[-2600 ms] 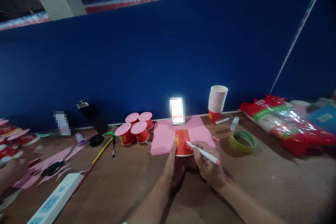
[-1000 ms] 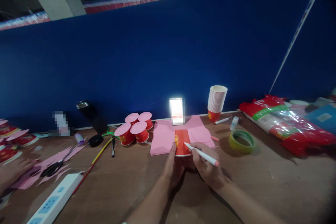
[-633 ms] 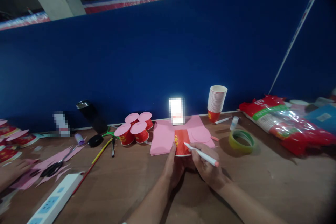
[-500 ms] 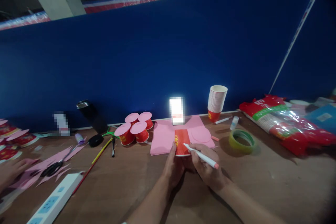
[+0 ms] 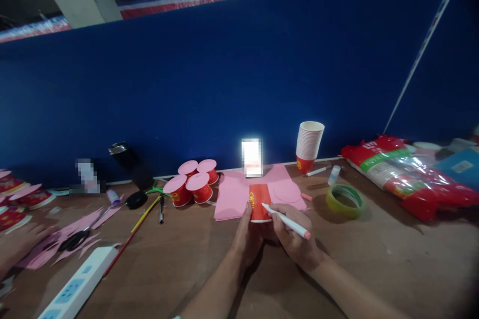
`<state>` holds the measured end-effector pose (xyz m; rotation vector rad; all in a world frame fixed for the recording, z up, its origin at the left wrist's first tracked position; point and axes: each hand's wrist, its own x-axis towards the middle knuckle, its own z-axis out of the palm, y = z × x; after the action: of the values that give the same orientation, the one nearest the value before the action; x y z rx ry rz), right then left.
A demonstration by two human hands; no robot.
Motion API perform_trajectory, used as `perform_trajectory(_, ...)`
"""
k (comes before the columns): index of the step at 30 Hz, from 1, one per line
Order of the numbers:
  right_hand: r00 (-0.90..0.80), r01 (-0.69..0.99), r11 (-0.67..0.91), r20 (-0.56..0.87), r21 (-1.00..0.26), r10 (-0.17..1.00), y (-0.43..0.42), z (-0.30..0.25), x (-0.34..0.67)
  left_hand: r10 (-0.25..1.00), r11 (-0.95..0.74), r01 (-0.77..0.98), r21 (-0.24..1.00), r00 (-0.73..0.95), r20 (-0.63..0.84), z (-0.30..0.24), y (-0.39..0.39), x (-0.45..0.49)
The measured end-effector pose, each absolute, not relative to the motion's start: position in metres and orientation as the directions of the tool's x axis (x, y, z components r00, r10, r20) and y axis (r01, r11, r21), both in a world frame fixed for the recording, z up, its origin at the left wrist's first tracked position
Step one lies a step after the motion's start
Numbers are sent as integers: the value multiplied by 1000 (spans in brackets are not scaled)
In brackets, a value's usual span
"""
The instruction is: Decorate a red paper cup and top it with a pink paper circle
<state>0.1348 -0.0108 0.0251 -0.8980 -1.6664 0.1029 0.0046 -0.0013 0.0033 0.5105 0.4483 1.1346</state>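
Note:
A red paper cup with yellow lettering is held over the table, its white rim toward me. My left hand is closed around its left side and underside. In my right hand is a white marker with a pinkish end, its tip at the cup's right side. Whether the tip touches the cup I cannot tell. Behind the cup lie pink paper sheets, with a pink paper circle on them.
Left stand several red cups topped with pink discs. Right are a paper cup stack, a glue stick, a tape roll and a red plastic package. A power strip, scissors and another person's hand are at left.
My hands, the cup and the marker stay nearly in place. At the far left, the other person's hand has shifted slightly over the pink scraps.

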Motion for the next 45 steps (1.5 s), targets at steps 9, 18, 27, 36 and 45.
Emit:
perform_trajectory(9, 27, 488, 663, 769, -568, 639, -11, 24, 136, 920, 367, -721, 588, 376, -114, 1, -1, 3)
perform_trajectory(18, 50, 443, 655, 747, -612, 663, -10, 21, 136, 920, 375, -733, 567, 367, -134, 0, 1, 5)
perform_trajectory(27, 46, 469, 651, 753, -597, 657, -9, 24, 137, 946, 313, -788, 529, 308, -102, -6, 5, 3)
perform_trajectory(36, 60, 459, 657, 758, -599, 649, -11, 28, 139, 950, 297, -808, 508, 305, -69, 2, 2, 4)
perform_trajectory(45, -21, 504, 715, 820, -486, 572, -13, 27, 136, 939, 343, -800, 492, 300, -167, 0, 2, 2)
